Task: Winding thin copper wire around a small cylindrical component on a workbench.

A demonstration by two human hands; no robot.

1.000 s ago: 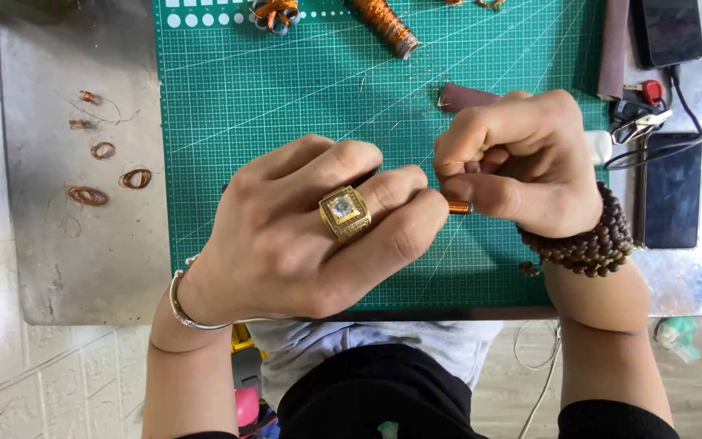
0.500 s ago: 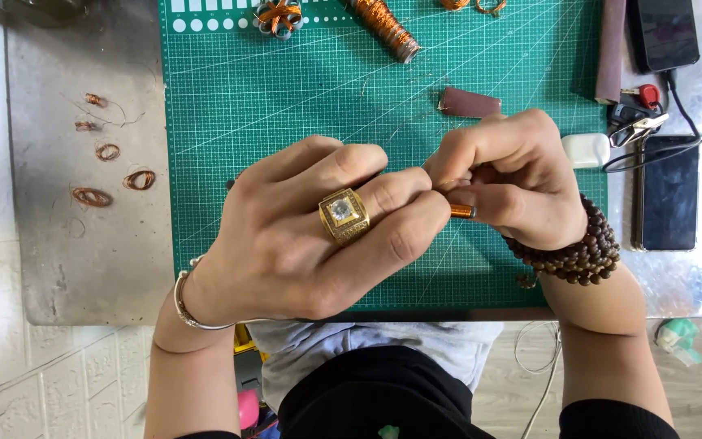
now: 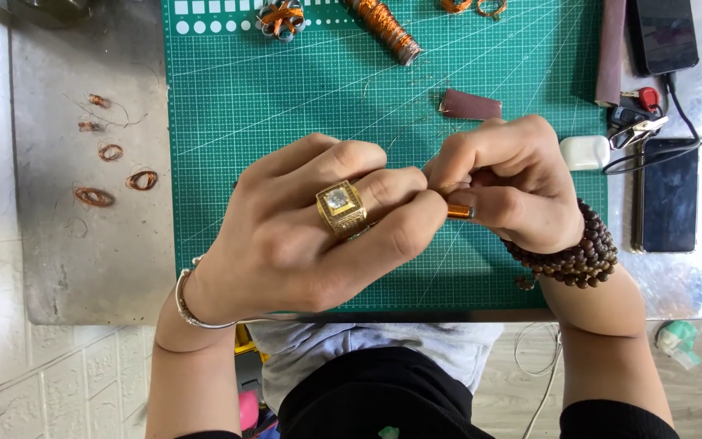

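- The table (image 3: pixel 91 268) carries a green cutting mat (image 3: pixel 286 106); both hands are held above the mat's near half.
- The left hand (image 3: pixel 302 236) is closed narrow, its fingertips meeting those of the right.
- The right hand (image 3: pixel 513 187) is closed, pinching a small coil of copper wire (image 3: pixel 460 211); only the coil's orange end is visible.
- The coil is judged light, thin and easily bent; it is best gripped by its wound body, not its loose strand.
- Loose wire rings (image 3: pixel 115 175) lie well apart at the left.
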